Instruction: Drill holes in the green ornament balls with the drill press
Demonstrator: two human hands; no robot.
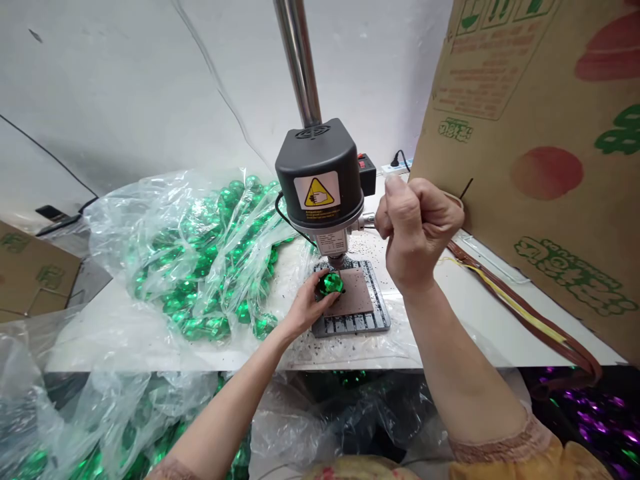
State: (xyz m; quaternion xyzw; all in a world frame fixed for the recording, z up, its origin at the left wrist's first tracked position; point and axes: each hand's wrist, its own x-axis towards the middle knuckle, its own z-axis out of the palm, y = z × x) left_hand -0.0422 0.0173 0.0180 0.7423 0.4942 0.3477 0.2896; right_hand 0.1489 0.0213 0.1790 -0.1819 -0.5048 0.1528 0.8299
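Below the drill point(320, 175), left hand point(307, 301) clasps the green ball point(333, 283) — right hand point(415, 230), higher, clenched on handle point(369, 220).

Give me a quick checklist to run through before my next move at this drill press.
1. Green ball held: ok, your left hand has fingers and thumb around it.
2. Ball seated on the brown board: cannot tell, the contact is hidden.
3. Handle in hand: ok, your right hand is closed at its end.
4. Fingers well away from the chuck: not ok, I'd say; the left ones sit close below it.
5. Base plate clean: not ok, dark specks lie on it.
6. Motor running or stopped: cannot tell from this picture.
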